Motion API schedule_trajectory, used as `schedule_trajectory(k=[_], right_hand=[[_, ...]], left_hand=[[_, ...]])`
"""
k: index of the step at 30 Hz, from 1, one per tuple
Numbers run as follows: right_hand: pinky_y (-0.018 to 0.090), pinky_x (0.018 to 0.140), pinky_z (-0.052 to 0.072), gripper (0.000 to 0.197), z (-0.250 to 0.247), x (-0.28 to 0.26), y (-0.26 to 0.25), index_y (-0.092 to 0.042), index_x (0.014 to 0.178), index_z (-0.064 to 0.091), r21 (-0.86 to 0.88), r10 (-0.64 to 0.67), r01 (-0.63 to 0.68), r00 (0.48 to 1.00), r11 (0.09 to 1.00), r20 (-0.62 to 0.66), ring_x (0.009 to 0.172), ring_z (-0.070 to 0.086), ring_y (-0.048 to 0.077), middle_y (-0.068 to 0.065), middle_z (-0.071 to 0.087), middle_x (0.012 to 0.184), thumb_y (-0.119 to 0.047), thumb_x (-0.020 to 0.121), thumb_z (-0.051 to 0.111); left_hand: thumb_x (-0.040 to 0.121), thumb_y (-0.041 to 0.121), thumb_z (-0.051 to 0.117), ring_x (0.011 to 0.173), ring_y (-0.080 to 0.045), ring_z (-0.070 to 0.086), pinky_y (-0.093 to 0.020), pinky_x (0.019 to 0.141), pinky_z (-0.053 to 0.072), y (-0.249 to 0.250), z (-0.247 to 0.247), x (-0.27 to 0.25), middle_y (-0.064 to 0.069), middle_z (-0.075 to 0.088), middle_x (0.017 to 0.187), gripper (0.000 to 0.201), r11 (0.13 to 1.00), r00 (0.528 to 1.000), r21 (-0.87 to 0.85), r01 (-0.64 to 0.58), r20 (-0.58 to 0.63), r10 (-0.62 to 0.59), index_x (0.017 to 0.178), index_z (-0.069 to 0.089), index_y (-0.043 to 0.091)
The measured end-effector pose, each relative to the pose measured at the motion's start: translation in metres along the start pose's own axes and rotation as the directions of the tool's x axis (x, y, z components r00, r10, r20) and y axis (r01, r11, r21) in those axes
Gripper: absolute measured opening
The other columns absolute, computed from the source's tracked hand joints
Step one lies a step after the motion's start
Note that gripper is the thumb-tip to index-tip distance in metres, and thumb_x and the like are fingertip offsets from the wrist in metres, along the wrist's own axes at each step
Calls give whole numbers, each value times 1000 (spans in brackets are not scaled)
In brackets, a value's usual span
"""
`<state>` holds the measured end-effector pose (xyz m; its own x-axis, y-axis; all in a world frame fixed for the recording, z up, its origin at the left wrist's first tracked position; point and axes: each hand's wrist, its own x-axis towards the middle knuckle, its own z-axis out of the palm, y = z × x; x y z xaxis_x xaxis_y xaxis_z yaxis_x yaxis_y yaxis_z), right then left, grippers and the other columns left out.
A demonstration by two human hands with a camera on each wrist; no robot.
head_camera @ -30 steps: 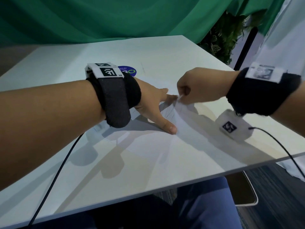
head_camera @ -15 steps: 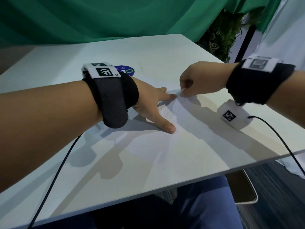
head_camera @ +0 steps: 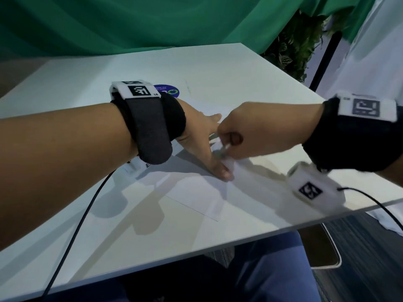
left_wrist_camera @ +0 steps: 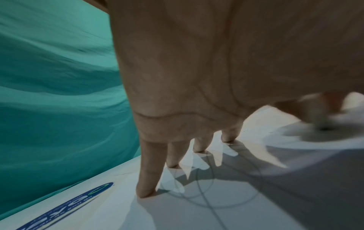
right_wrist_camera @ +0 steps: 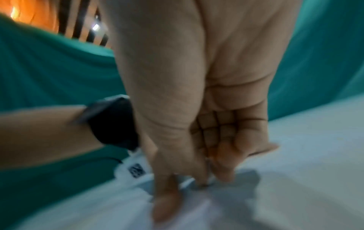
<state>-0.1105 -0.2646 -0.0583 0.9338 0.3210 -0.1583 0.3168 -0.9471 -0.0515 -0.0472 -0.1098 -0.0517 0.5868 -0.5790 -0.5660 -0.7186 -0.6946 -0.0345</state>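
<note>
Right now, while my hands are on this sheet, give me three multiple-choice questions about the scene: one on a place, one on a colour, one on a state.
1. Where is the blue sticker?
A. On the table, just beyond the left hand
B. Stuck to the right wristband
C. On the person's lap

2. What colour is the curtain behind the table?
A. Red
B. Green
C. Yellow

3. What is the right hand doing?
A. Lying flat and open
B. Gripping a pen
C. Pinching the white paper

Answers:
1. A. The head view shows it on the tabletop, past the left wrist.
2. B. Green folds fill the background in every view.
3. C. Its curled fingers and thumb nip the paper, while the left hand presses the sheet down with straight fingers.
</note>
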Motion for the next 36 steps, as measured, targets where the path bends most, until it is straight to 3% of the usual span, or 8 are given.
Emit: schedule_trajectory(k=[6,10,14,19,23,28,32,36], right_hand=[[30,59,41,20,-6,10,9,-20,76,62,-38,50,-52,997,998,-55,69,54,22,-4,59,69,-33,90,66],[23,58,42,21,-2,1,-7,-26,81,67,-2,-32,32,999,999,34,64,55,10,-9,61,70,-44,91,65],[35,65,50,18,-10,5,10,-17,84,68,-26,71,-72,997,997,-21,69,57,22,0,64,73,-34,90,67],[23,58,41,17,-1,-5,-12,-27,80,66,-14,-36,37,998,999,43,63,54,7,-8,61,70,-40,90,67],[34,65,48,19,-9,4,11,-17,81,67,-16,76,-77,997,997,-28,69,56,22,0,65,73,-35,89,66],[26,58,46,21,-5,-8,-9,-25,77,65,18,-32,31,996,999,79,61,54,11,-6,62,68,-44,87,63],[34,65,49,16,-14,5,28,-22,79,65,-58,104,-103,995,993,3,70,55,21,-4,62,71,-34,90,65],[21,55,40,16,-6,-2,11,-23,74,61,-29,-9,10,999,1000,39,60,51,11,-5,58,64,-33,85,66]], left_hand=[[40,107,58,156,-21,21,-47,124,25,-4,2,7,22,1,171,132,999,999,45,-29,-18,30,154,5,65],[30,111,54,151,-22,31,-47,120,33,-2,1,3,25,25,164,93,1000,999,18,-26,-37,26,116,40,77],[33,110,55,157,-17,17,-48,124,24,-5,2,5,27,-8,170,134,998,999,49,-47,-22,48,150,0,71],[32,109,56,150,-13,30,-44,119,31,-1,2,1,27,21,165,70,1000,999,-5,-8,-38,8,93,30,86],[30,111,53,159,-19,14,-50,124,24,-5,2,5,26,-10,170,135,998,999,53,-38,-14,39,147,-3,74],[29,109,59,154,-15,24,-47,122,28,-3,1,-1,31,11,166,92,999,1000,-31,-11,-14,11,113,27,87],[37,108,57,161,-19,2,-47,124,15,-5,0,5,22,-21,170,141,999,1000,47,18,2,-19,152,-14,67],[46,102,64,161,-19,-4,-48,124,12,-6,0,4,20,-23,170,124,1000,1000,-6,0,6,0,147,-4,75]])
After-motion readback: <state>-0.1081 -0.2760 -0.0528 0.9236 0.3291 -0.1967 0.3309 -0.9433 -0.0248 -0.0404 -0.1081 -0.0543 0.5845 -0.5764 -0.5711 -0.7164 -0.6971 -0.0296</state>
